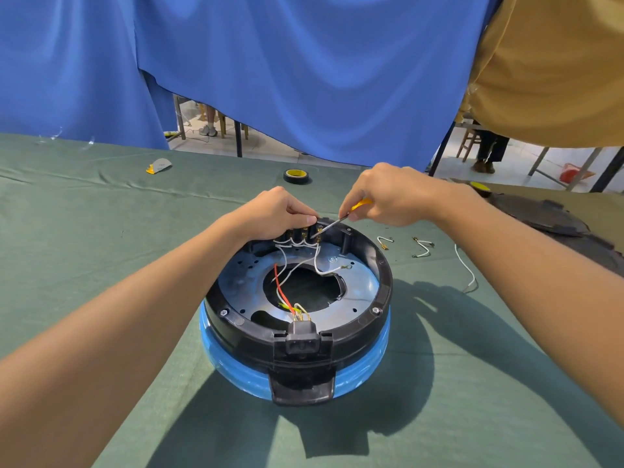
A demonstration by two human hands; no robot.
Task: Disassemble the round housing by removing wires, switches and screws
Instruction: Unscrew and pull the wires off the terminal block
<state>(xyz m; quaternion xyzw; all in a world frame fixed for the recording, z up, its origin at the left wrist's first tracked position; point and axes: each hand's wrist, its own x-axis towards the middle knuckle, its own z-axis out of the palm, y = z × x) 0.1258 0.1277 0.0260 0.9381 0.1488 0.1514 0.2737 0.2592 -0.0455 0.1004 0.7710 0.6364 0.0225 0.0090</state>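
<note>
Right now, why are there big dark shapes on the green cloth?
Head view: bright light throws hard shadows of the round housing onto the green cloth, to its right and near side. Same view: the metal plate shows pale glare, and the wide lens stretches the edges.

Both bare forearms reach forward from the lower corners and converge toward the middle. The left hand lies palm down, knuckles up, its fingers curled over the far rim of the housing, thumb tip pointing right. The right hand, slightly higher, pinches a screwdriver between thumb and curled fingers, with the shaft slanting down toward the left hand.
</note>
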